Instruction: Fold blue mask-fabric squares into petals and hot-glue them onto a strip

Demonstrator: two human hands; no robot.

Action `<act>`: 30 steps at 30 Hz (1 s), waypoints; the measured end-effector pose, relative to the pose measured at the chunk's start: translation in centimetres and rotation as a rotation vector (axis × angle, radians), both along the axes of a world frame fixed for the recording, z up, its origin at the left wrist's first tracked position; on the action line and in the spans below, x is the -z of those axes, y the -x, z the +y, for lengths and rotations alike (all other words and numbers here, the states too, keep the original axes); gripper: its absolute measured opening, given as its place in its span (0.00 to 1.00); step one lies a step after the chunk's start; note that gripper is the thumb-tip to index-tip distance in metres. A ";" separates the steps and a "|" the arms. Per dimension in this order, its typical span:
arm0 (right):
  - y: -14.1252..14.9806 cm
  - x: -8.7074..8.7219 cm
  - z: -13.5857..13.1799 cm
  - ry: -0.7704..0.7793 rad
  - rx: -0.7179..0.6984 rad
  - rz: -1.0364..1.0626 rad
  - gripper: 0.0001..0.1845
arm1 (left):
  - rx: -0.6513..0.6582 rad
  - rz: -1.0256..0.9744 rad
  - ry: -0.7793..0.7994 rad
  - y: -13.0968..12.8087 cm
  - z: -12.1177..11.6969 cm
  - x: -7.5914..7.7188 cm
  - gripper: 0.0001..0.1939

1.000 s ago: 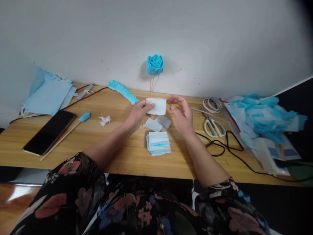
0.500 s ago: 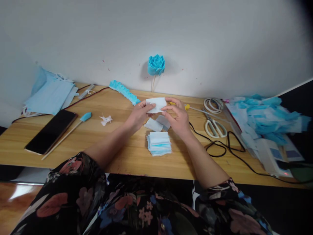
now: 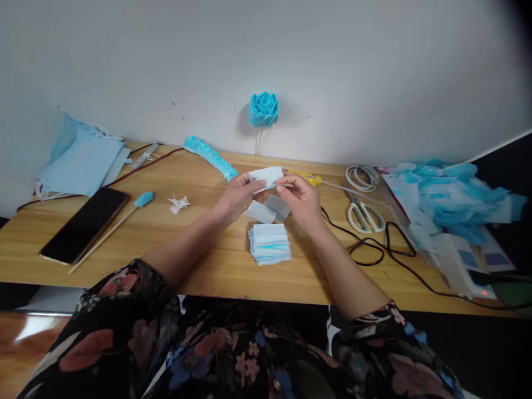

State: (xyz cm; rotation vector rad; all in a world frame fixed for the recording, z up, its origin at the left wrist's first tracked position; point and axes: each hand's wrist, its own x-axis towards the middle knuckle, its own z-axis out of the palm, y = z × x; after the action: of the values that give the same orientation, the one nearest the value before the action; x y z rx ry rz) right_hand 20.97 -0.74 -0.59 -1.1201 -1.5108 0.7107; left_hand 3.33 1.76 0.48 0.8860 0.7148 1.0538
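A small white piece of mask fabric (image 3: pixel 268 173) is held up between my two hands over the middle of the table. My left hand (image 3: pixel 236 197) grips its left side, thumb lying across the front. At the lower right corner my right hand (image 3: pixel 300 197) pinches the edge between thumb and fingertips. Below lie two loose pieces, one white (image 3: pixel 259 211) and one greyish and sheer (image 3: pixel 278 205). Nearer to me sits a stack of cut white and blue pieces (image 3: pixel 270 244). A yellow glue gun (image 3: pixel 306 177) lies behind my right hand, partly hidden.
Left are face masks (image 3: pixel 81 158), a phone (image 3: pixel 86 224) and a blue-tipped stick (image 3: pixel 114 230). A pleated blue strip (image 3: pixel 210 156) and a blue fabric rose (image 3: pixel 264 110) stand behind. Right are scissors (image 3: pixel 366 216), a black cord (image 3: pixel 399 271) and a heap of blue scraps (image 3: pixel 453 191).
My right fingers have moved down to the piece's lower right corner and closed on it. The lower edge of the piece now looks bent up. The left hand keeps its grip.
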 end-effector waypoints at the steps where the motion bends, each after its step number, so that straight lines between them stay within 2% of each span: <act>1: 0.1 0.0 0.0 0.023 -0.002 0.025 0.06 | 0.001 0.000 0.003 0.0 0.0 0.0 0.08; 9: 0.2 -0.1 -0.1 0.043 0.030 0.059 0.07 | 0.032 0.042 -0.045 0.0 0.1 0.4 0.12; 15: 0.3 0.2 0.1 0.066 0.027 0.119 0.16 | -0.012 0.116 -0.092 -0.2 0.1 0.4 0.19; 21: 0.3 0.4 0.1 0.086 0.010 0.120 0.24 | -0.016 0.211 -0.210 -0.3 -0.2 0.4 0.18; 30: 0.3 0.5 -0.2 0.124 -0.025 0.159 0.25 | -0.087 0.245 -0.216 -0.3 -0.2 0.0 0.13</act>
State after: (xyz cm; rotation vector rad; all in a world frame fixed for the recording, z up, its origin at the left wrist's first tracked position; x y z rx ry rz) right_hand 20.67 -0.91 -1.10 -1.1114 -1.3633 0.8996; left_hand 3.60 1.53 0.45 1.1932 0.8603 1.1251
